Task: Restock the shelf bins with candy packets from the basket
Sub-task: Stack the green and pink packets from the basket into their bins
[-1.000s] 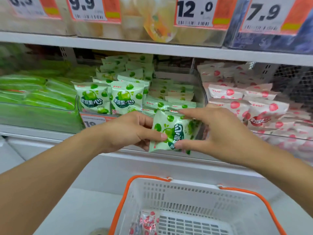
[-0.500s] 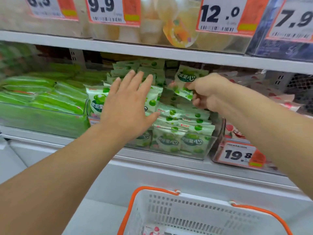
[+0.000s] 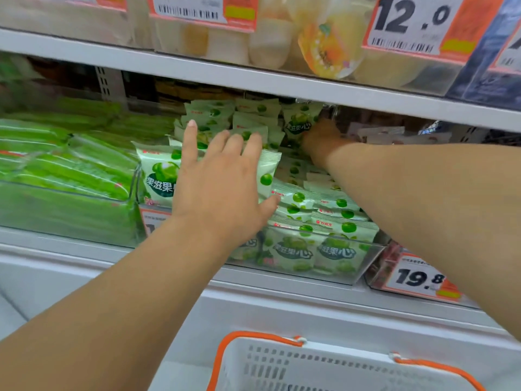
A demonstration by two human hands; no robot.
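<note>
A clear bin (image 3: 363, 266) on the middle shelf holds several green-and-white candy packets. My left hand (image 3: 222, 187) lies flat with straight fingers against the upright front packets (image 3: 159, 179). My right hand (image 3: 321, 139) reaches deep to the back of the bin and holds a green packet (image 3: 298, 122) upright there; its fingers are mostly hidden behind the packet. The white basket with an orange handle (image 3: 253, 338) sits below at the bottom edge; its contents are out of view.
A bin of green stick-shaped packs (image 3: 64, 176) stands to the left. Pink packets (image 3: 394, 136) lie to the right behind my arm. An upper shelf (image 3: 253, 80) with price tags hangs low over the bin. A 19.8 price tag (image 3: 417, 277) sits at right.
My right hand has carried the green packet from the bin's front to its back. My left hand has let go and now presses flat on the front packets. The view has moved closer.
</note>
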